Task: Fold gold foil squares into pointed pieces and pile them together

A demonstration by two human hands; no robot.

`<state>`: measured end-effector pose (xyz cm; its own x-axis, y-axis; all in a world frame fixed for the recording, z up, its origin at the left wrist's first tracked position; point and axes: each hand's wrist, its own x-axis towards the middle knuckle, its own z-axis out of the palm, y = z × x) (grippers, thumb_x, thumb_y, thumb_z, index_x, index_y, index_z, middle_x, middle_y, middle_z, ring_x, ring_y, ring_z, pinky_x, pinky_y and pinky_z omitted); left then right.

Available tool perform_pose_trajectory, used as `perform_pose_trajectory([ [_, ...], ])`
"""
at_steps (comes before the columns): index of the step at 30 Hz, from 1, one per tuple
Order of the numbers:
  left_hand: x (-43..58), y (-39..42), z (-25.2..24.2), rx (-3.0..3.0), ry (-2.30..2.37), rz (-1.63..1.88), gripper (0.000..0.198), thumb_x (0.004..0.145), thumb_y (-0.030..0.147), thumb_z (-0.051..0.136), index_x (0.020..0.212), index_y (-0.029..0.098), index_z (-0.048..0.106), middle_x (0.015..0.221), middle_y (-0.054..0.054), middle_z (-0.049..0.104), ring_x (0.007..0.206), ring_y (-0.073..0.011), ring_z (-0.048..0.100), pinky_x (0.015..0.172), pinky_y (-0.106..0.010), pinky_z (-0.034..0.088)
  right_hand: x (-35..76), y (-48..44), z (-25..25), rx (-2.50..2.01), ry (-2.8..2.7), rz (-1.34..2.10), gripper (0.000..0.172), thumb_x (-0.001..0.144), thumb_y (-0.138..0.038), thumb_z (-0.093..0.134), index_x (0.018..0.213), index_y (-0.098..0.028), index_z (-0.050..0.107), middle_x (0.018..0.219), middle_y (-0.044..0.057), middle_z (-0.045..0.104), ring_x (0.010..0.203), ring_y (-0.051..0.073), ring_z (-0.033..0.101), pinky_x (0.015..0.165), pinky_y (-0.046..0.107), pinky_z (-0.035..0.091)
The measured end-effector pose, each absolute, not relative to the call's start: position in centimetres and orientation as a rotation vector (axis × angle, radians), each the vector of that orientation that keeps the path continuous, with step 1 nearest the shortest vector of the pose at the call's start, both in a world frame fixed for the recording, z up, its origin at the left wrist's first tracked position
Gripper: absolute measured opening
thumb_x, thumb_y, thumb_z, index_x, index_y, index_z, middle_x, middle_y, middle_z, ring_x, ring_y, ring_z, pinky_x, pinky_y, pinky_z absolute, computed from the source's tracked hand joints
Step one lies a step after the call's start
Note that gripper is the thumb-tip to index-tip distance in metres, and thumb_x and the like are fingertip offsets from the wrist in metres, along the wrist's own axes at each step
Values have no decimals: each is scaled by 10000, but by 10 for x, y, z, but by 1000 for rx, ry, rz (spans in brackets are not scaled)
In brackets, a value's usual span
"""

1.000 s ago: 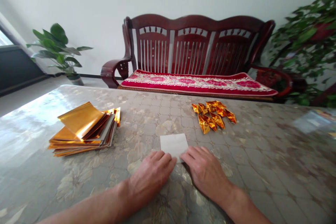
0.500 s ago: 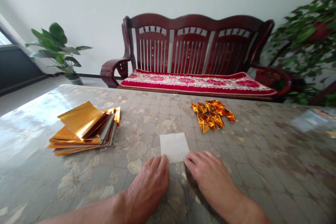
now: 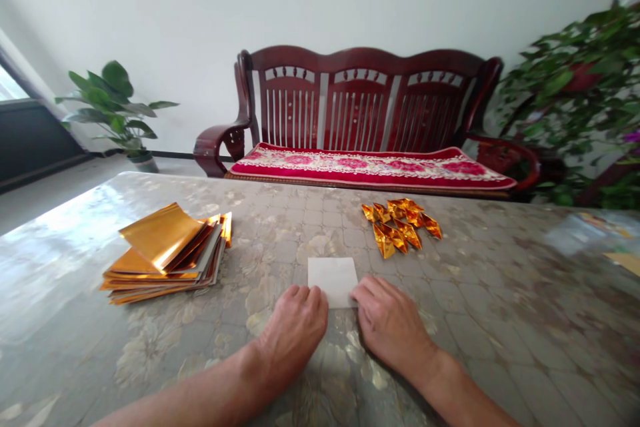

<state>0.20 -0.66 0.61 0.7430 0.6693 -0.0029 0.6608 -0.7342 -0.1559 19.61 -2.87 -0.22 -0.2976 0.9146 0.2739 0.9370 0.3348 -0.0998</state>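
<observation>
A small square of white-backed paper (image 3: 333,281) lies flat on the table, just ahead of my hands. My left hand (image 3: 295,323) rests with its fingertips at the paper's lower left corner. My right hand (image 3: 391,324) has its fingertips at the lower right edge, and I cannot tell whether either hand grips the paper. Left of them is a loose stack of gold foil sheets (image 3: 165,257). A small heap of folded gold foil pieces (image 3: 400,227) sits beyond the paper.
The table has a glossy floral-patterned cover (image 3: 270,233). Beyond its far edge stands a dark wooden bench (image 3: 357,103) with a red cushion. Potted plants (image 3: 113,107) stand at the left and right. A clear packet (image 3: 575,230) lies at the table's right.
Both hands have come back together at the paper's lower edge after drawing apart half a second ago. The whole view has shifted slightly, with the bench lower in the picture.
</observation>
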Motion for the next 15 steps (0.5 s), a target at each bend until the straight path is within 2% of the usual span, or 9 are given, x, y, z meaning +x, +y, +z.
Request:
perform_pose_trajectory([
  [5,1,-2,10,-2790,-1092,69,124,869,63,540,949,149,582,880,-82,604,806,-262,584,693,-384,490,192,-29,4,-1635,-2365,-69,29,870,-191,621,866,-218,615,905,28,593,894,202,524,771,311,369],
  [7,0,2,11,-2804,-1103,72,107,880,76,542,947,151,579,899,-82,610,818,-261,589,703,-383,492,191,-27,6,-1619,-2378,-77,71,851,-236,674,876,-220,610,923,26,594,906,206,527,768,313,374],
  [15,-1,14,14,-2841,-1087,31,61,894,104,558,895,158,587,892,-72,631,853,-257,601,731,-370,492,188,-18,-7,-1568,-2430,-382,93,868,-136,631,835,-210,585,869,34,602,827,214,525,717,329,355],
])
